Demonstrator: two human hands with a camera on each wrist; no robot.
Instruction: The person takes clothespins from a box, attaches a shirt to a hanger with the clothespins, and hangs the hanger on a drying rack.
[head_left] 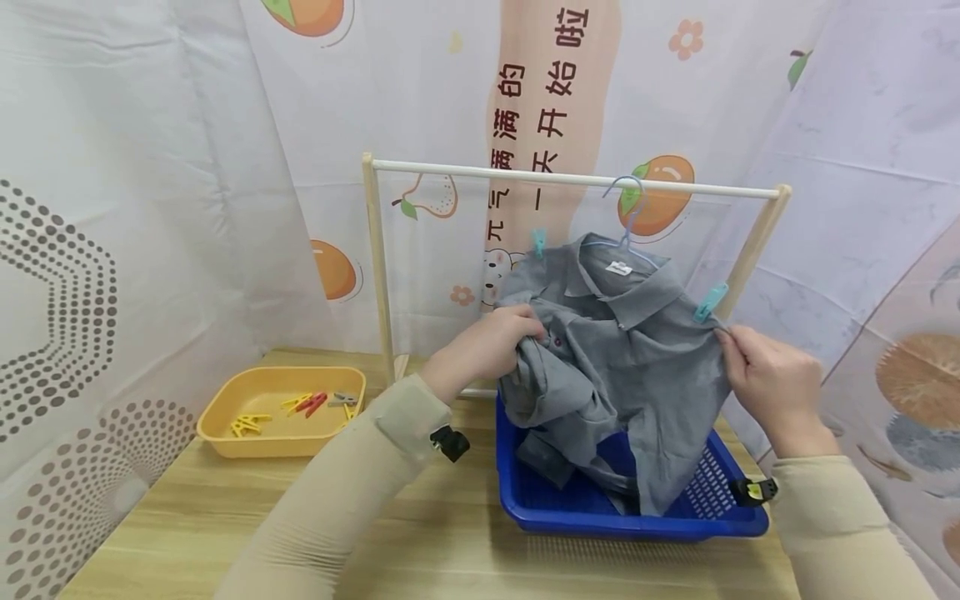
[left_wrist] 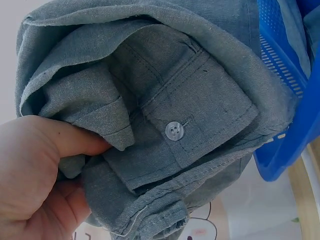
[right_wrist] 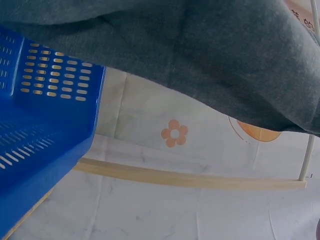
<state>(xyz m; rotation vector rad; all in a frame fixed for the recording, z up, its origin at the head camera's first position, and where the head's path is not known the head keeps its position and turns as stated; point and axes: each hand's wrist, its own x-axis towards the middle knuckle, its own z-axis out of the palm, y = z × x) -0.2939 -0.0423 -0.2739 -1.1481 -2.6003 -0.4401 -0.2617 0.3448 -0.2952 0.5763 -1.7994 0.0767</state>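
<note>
A grey-blue collared shirt (head_left: pixel 667 392) is on a light blue hanger (head_left: pixel 628 218), whose hook is at the rack's white rail. One teal clothespin (head_left: pixel 539 242) is at the shirt's left shoulder in the head view, another teal clothespin (head_left: pixel 710 302) at its right. My left hand (head_left: pixel 491 340) grips bunched cloth at the left; up close, my thumb (left_wrist: pixel 75 137) presses on a fold near a buttoned part (left_wrist: pixel 174 131). At the opposite side, my right hand (head_left: pixel 772 379) pinches the shirt's edge below the clothespin. The right wrist view shows only cloth (right_wrist: pixel 200 60), not the hand.
Beneath the shirt stands a blue perforated basket (head_left: pixel 615 525), with part of the cloth hanging into it. A yellow tray (head_left: pixel 281 446) at the left holds several clothespins (head_left: pixel 311 404). The wooden rack's posts (head_left: pixel 378 267) stand behind on the wooden table (head_left: pixel 420 517), before printed curtains.
</note>
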